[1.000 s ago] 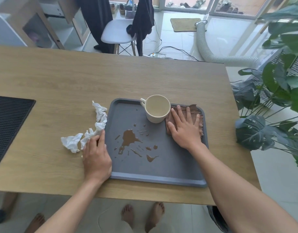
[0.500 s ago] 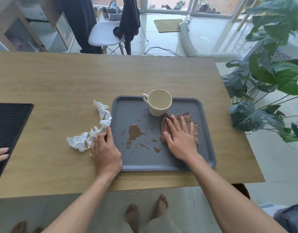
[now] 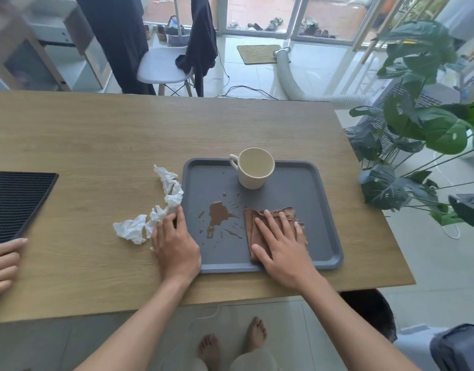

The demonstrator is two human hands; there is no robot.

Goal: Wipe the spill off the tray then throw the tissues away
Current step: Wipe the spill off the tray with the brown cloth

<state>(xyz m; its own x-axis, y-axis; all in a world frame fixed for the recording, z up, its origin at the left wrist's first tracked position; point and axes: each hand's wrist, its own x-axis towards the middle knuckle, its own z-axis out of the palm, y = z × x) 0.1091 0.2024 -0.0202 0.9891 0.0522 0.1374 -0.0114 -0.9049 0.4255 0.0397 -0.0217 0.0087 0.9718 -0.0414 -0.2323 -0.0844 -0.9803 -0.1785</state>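
A grey tray lies on the wooden table with a brown spill and small splashes left of its middle. My right hand presses flat on a brown soaked tissue in the tray's near right part, just right of the spill. My left hand rests flat against the tray's left edge, fingers touching crumpled white tissues that lie on the table beside the tray. A cream mug stands upright at the tray's far edge.
A black ribbed mat lies at the table's left. Another person's hand rests at the far left edge. A leafy plant stands right of the table. A white chair is beyond the far side.
My right hand has slid the brown tissue from beside the mug toward the tray's near edge. My left hand stays at the tray's left edge. Another person's hand has come into view.
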